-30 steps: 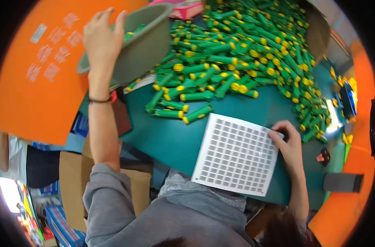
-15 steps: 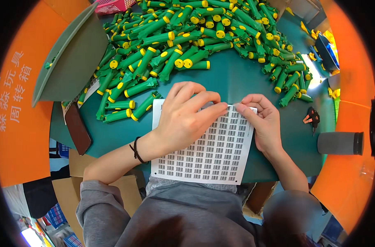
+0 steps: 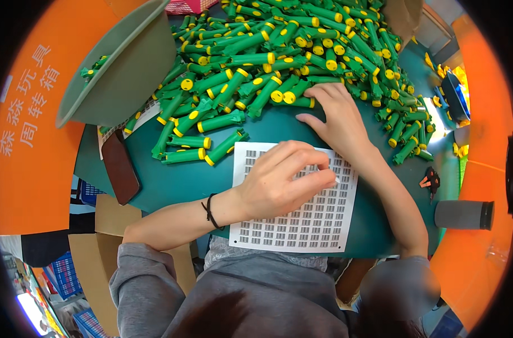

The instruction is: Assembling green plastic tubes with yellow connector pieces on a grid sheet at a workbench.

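Note:
A white sheet of small printed labels (image 3: pixel 267 236) lies on the green table in front of me. Over its upper part is my left hand (image 3: pixel 290 183), its thumb and forefinger pinched together; a small whitish bit, apparently a label, shows at the tips. My right hand (image 3: pixel 339 115) reaches past the sheet's top edge to the near side of the pile, thumb and fingers apart. Its fingertips are by a green tube with a yellow cap (image 3: pixel 301 102); whether they touch it I cannot tell. Many similar green tubes (image 3: pixel 251 59) are heaped across the far table.
A large grey-green basin (image 3: pixel 121 73) leans at the left, with a dark brown flat case (image 3: pixel 120 169) below it. To the right are small orange-and-black snips (image 3: pixel 431 180) and a grey cup (image 3: pixel 463 214). A pink basket (image 3: pixel 189 5) stands at the far left.
My right hand has left the sheet's top edge and moved forward to the tubes, its fingers spreading. My left hand has drawn slightly nearer, still pinched. The whole view has shifted.

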A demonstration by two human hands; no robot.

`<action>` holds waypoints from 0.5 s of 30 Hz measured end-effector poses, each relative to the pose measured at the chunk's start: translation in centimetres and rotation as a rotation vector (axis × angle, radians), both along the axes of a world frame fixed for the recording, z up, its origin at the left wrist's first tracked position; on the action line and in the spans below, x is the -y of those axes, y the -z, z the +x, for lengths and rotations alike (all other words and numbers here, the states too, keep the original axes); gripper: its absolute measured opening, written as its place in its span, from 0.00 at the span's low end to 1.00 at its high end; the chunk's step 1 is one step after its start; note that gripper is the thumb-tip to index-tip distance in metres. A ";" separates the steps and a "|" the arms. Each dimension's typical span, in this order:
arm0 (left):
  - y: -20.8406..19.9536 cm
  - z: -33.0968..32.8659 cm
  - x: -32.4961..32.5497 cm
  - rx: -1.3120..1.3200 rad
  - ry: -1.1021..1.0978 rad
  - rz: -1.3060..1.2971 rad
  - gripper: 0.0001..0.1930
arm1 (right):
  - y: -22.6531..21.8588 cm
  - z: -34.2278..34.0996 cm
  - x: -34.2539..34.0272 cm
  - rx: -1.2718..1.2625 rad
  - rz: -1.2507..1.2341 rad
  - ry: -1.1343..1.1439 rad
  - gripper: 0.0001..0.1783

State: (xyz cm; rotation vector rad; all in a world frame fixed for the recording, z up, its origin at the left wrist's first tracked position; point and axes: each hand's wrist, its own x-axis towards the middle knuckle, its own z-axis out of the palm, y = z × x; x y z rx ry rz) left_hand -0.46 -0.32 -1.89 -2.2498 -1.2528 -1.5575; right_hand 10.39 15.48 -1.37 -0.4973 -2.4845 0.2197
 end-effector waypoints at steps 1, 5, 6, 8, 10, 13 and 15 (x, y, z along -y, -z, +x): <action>0.1 -0.2 -0.1 0.021 0.033 -0.009 0.15 | 0.1 -0.2 -0.2 -0.001 0.008 -0.005 0.15; -0.8 -1.2 0.2 0.099 -0.010 0.044 0.16 | -0.6 1.0 -0.2 0.011 -0.581 0.057 0.13; -1.1 -1.5 0.1 0.122 -0.058 0.064 0.14 | -1.2 1.9 0.5 -0.077 -0.767 0.034 0.12; -1.6 -2.3 0.3 0.166 -0.081 0.058 0.13 | -1.9 3.6 1.8 -0.153 -0.959 0.002 0.12; -2.5 -2.5 0.4 0.207 -0.070 0.008 0.10 | -2.4 6.0 3.2 -0.402 -1.203 0.034 0.14; -2.8 -2.4 0.4 0.428 -0.038 -0.219 0.07 | -2.5 7.1 5.9 -0.573 -1.337 0.039 0.15; -3.1 -2.0 0.5 0.544 -0.016 -0.360 0.04 | -1.6 8.2 6.4 -0.588 -1.381 -0.036 0.16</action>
